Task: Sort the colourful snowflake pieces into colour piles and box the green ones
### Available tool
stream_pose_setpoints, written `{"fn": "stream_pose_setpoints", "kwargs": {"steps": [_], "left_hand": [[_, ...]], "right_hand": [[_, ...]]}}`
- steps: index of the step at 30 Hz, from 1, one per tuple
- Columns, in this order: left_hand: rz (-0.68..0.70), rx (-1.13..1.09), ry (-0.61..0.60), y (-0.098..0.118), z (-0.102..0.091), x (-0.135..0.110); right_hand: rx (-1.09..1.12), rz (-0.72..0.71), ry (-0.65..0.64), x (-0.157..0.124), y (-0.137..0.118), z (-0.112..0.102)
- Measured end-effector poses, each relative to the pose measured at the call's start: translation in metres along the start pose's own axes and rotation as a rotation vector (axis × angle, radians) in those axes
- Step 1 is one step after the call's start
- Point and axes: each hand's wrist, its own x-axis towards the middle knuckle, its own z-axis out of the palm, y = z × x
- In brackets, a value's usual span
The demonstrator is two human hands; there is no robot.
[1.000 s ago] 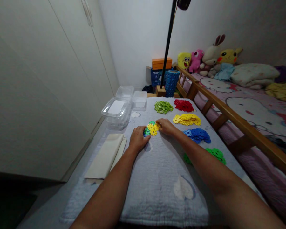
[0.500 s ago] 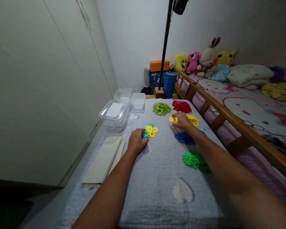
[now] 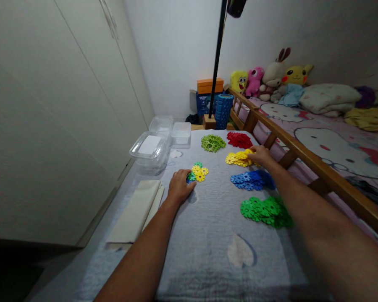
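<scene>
My left hand rests on the cloth with its fingers curled on the left edge of a joined cluster of plastic snowflake discs, yellow, green and blue. Part of the cluster is hidden under the fingers. Over at the right, my right hand has its fingertips pinched at the right end of a pile of yellow snowflake discs. Nearer to me lie a blue pile and a green pile, partly below the right forearm. Red discs and light green pieces lie farther back.
Clear plastic containers stand at the table's back left. A folded beige cloth lies left of my left forearm. A wooden bed rail runs along the right side, and a black pole rises behind the table.
My right hand has moved right, from the left end of the yellow pile to its right end, uncovering more of the yellow, blue and green discs. My left hand stays on the cluster.
</scene>
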Motion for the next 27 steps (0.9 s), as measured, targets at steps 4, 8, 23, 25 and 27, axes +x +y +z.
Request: {"fn": "stream_pose_setpoints", "kwargs": {"steps": [4,8,23,25,27], "left_hand": [[0.005,-0.005,0.016,0.0,0.0,0.0],[0.0,-0.005,0.008,0.001,0.0,0.0],[0.006,-0.024,0.02,0.0,-0.001,0.001],[0.004,-0.025,0.023,0.001,-0.002,0.001],[-0.002,-0.025,0.024,0.002,-0.002,0.001]], "right_hand": [[-0.001,0.067,0.016,-0.005,-0.009,-0.005],[0.031,0.053,0.127,-0.01,-0.023,-0.015],[0.062,-0.76,-0.39,-0.108,-0.174,0.004],[0.036,-0.739,-0.377,-0.115,-0.184,0.011],[0.025,-0.712,-0.355,-0.118,-0.189,0.016]]}}
